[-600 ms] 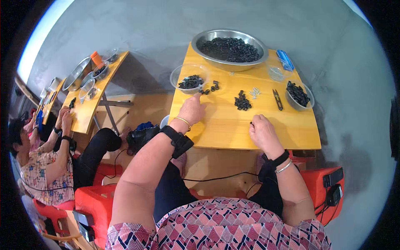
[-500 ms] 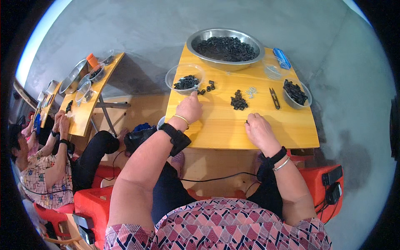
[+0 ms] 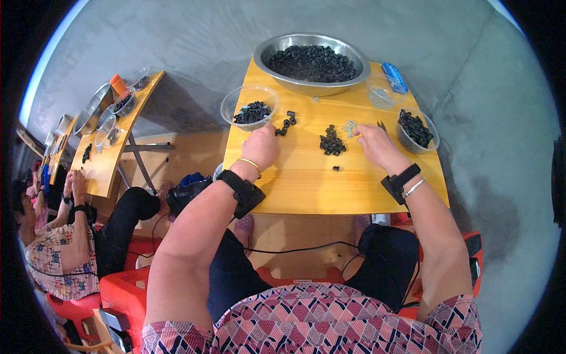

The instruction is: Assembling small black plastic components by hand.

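My left hand (image 3: 262, 145) is closed over the table, its fingertips beside a short row of black cylindrical pieces (image 3: 286, 123); what the fingers hold is hidden. Right behind it stands a clear plastic bowl (image 3: 223, 112) with black parts (image 3: 252, 112). My right hand (image 3: 380, 146) has its fingers pinched at a small heap of silvery pins (image 3: 349, 126); anything between them is too small to make out. Left of those pins lies a pile of small black parts (image 3: 332, 143). A single black piece (image 3: 336, 169) rests alone in front of that pile.
A wide steel basin (image 3: 259, 56) of black parts stands at the back. On the right are a clear bowl (image 3: 435, 137) of black parts, partly hidden snips (image 3: 381, 125), a clear tub (image 3: 380, 97) and a blue box (image 3: 395, 78). Leftward, another person (image 3: 65, 253) works at a separate table.
My right hand has let go of a small black piece near the front edge and moved away from me to the pins. My left hand stays by the row; the whole view has shifted slightly.
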The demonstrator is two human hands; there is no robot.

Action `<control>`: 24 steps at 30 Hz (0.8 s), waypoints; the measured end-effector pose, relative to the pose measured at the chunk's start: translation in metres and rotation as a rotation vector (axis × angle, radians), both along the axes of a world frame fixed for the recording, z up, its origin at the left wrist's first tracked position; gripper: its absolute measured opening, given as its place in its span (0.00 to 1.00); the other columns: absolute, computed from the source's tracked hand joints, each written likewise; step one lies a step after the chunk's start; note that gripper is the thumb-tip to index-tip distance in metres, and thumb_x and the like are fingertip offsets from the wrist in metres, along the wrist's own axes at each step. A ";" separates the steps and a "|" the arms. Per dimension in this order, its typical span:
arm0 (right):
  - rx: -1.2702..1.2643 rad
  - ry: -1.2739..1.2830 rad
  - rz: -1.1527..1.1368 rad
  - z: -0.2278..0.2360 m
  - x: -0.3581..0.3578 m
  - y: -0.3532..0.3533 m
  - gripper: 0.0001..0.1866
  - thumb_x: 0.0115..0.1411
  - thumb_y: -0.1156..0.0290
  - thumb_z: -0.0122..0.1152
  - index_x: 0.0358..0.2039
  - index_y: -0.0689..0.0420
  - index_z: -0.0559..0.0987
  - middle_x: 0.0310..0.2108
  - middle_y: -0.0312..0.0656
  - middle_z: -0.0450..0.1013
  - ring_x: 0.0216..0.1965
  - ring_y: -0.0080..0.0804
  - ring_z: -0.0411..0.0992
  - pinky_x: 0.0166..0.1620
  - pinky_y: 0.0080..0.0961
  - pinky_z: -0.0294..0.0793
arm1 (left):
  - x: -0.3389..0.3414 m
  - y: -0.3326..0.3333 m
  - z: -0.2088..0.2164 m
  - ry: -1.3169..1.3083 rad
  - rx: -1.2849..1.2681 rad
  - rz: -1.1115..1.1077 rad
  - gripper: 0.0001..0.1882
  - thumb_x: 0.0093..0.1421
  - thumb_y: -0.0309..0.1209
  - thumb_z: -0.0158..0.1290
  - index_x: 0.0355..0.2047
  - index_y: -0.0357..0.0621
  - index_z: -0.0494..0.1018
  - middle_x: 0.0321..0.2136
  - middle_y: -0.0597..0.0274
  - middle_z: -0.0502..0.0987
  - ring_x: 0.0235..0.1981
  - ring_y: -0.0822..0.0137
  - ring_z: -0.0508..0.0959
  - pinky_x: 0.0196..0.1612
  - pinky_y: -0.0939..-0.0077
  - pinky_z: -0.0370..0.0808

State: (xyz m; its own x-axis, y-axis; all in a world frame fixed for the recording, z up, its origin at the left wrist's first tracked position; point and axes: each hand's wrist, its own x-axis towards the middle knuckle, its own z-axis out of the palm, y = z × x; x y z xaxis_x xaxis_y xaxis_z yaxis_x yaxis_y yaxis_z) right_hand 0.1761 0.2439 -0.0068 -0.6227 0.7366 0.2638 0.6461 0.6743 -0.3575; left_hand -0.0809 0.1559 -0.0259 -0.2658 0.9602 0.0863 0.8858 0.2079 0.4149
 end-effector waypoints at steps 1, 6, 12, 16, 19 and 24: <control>0.030 0.014 0.068 -0.004 -0.001 0.005 0.05 0.47 0.81 0.48 0.27 0.63 0.69 0.29 0.54 0.68 0.33 0.50 0.67 0.35 0.37 0.66 | 0.005 -0.003 0.004 -0.023 0.022 0.000 0.10 0.50 0.29 0.44 0.32 0.39 0.70 0.30 0.47 0.74 0.35 0.51 0.73 0.37 0.62 0.70; -0.010 -0.053 0.133 -0.009 -0.012 0.016 0.07 0.48 0.82 0.44 0.29 0.64 0.69 0.29 0.55 0.68 0.34 0.53 0.67 0.36 0.40 0.66 | 0.011 -0.010 0.003 -0.089 0.054 -0.028 0.10 0.48 0.30 0.47 0.32 0.44 0.72 0.28 0.49 0.74 0.34 0.53 0.73 0.36 0.64 0.70; -0.011 -0.234 0.082 -0.010 -0.011 0.008 0.07 0.48 0.81 0.42 0.29 0.66 0.67 0.26 0.58 0.68 0.31 0.55 0.67 0.34 0.42 0.67 | 0.010 -0.010 -0.001 -0.145 0.075 -0.128 0.10 0.47 0.30 0.49 0.31 0.43 0.73 0.28 0.51 0.74 0.33 0.54 0.74 0.36 0.65 0.70; -0.005 -0.173 -0.041 -0.019 -0.007 0.006 0.03 0.50 0.78 0.47 0.26 0.64 0.66 0.22 0.56 0.67 0.29 0.54 0.66 0.32 0.39 0.65 | 0.010 -0.007 -0.007 -0.136 0.063 -0.103 0.09 0.46 0.28 0.50 0.29 0.41 0.73 0.26 0.49 0.74 0.30 0.53 0.74 0.36 0.67 0.70; 0.036 -0.068 -0.064 -0.009 -0.004 0.002 0.03 0.50 0.77 0.46 0.27 0.63 0.66 0.22 0.55 0.67 0.29 0.54 0.66 0.31 0.39 0.64 | 0.008 -0.015 -0.003 -0.185 0.055 -0.099 0.08 0.46 0.27 0.49 0.27 0.38 0.73 0.25 0.48 0.74 0.29 0.56 0.74 0.33 0.68 0.71; 0.189 0.080 -0.043 0.013 0.000 -0.004 0.04 0.51 0.75 0.46 0.27 0.61 0.68 0.23 0.53 0.68 0.28 0.53 0.66 0.31 0.39 0.64 | 0.026 -0.050 0.020 -0.669 -0.027 -0.086 0.07 0.45 0.23 0.50 0.25 0.31 0.71 0.20 0.51 0.73 0.21 0.65 0.75 0.21 0.75 0.72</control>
State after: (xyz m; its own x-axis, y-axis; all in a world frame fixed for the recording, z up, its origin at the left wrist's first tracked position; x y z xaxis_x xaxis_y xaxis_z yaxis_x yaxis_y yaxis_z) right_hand 0.1765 0.2402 0.0064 -0.5633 0.6948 0.4472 0.6503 0.7067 -0.2788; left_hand -0.0553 0.1062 -0.0064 -0.1763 0.9798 -0.0944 0.4534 0.1659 0.8757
